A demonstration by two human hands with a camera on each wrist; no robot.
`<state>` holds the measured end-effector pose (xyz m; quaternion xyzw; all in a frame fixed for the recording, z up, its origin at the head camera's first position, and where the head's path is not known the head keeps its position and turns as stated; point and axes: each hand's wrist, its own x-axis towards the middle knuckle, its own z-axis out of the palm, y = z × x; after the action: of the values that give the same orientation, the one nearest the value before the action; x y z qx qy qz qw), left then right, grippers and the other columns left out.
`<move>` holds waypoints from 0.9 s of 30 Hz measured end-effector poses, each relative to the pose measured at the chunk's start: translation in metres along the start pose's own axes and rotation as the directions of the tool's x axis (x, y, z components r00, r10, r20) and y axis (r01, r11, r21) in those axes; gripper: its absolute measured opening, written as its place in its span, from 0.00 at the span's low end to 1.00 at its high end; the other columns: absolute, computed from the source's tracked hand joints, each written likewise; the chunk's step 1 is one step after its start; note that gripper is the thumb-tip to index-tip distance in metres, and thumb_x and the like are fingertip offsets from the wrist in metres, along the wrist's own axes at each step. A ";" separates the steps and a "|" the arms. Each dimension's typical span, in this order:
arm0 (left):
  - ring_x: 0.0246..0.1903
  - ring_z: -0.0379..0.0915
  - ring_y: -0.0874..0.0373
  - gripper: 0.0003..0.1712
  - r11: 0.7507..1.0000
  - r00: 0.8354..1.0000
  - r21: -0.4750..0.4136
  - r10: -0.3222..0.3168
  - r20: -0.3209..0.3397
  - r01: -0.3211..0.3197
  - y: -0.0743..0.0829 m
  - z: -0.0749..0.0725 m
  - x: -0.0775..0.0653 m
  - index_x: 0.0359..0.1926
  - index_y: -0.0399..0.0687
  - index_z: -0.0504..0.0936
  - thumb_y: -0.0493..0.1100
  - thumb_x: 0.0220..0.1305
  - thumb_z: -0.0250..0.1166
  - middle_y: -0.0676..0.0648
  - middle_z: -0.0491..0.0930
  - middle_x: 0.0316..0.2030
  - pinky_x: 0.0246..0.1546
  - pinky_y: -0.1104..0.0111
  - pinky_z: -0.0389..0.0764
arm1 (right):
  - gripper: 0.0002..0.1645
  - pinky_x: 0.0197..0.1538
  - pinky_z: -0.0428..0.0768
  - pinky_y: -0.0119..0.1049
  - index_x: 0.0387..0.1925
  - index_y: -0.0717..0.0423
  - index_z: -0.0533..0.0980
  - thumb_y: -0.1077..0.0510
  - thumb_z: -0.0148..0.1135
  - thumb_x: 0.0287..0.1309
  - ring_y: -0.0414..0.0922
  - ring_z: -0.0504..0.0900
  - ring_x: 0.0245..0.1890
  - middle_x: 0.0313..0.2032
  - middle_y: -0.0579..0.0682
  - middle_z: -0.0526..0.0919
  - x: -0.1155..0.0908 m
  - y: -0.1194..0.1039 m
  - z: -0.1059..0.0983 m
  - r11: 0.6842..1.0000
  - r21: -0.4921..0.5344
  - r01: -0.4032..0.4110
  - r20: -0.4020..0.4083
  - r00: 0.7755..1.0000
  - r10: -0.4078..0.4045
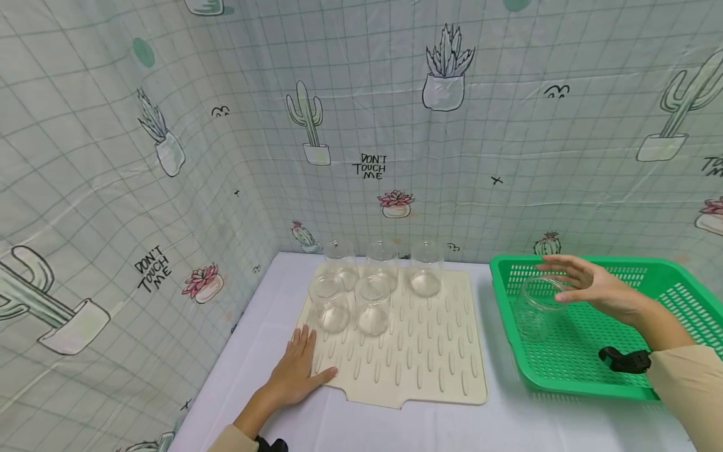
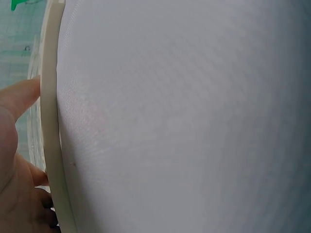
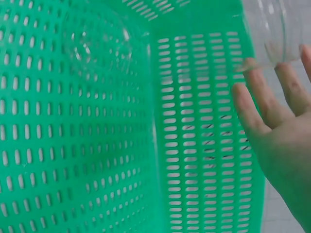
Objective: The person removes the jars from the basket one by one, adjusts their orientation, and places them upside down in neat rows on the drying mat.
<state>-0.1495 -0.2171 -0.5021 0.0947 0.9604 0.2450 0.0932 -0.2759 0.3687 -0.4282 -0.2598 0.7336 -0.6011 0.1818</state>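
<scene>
At the left edge of a cream ribbed draining board, my left hand rests with its fingers spread over the border. In the left wrist view its thumb lies against the board's rim. Several clear glasses stand on the board, among them a front glass and a back-right glass. My right hand is over the green basket, thumb and spread fingers around the rim of a clear glass inside it. The fingers look fairly straight; firm contact cannot be made out.
A white cloth covers the table. The basket, with slotted walls, stands right of the board. Behind and to the left hangs a grid-patterned curtain printed with cacti. A black strap is on the right wrist.
</scene>
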 end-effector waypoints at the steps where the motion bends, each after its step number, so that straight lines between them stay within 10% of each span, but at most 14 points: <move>1: 0.75 0.30 0.34 0.57 1.000 1.000 0.002 0.000 0.000 0.000 0.000 0.000 0.000 0.73 0.23 0.49 0.65 0.67 0.59 0.26 0.41 0.75 0.72 0.44 0.42 | 0.46 0.58 0.74 0.26 0.77 0.63 0.47 0.77 0.54 0.64 0.26 0.66 0.64 0.69 0.39 0.67 -0.001 0.002 -0.001 1.000 0.004 -0.008 0.012 1.000 0.008; 27: 0.75 0.30 0.33 0.57 1.000 1.000 -0.002 0.002 0.005 -0.002 0.002 -0.002 0.000 0.73 0.23 0.49 0.65 0.68 0.59 0.26 0.40 0.75 0.72 0.43 0.41 | 0.51 0.54 0.78 0.36 0.77 0.57 0.50 0.74 0.63 0.57 0.30 0.71 0.61 0.65 0.32 0.68 -0.002 0.034 0.002 0.989 -0.027 -0.148 0.132 0.980 0.150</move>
<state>-0.1492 -0.2165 -0.4998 0.0961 0.9598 0.2456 0.0957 -0.2785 0.3728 -0.4620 -0.2455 0.7422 -0.5607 0.2728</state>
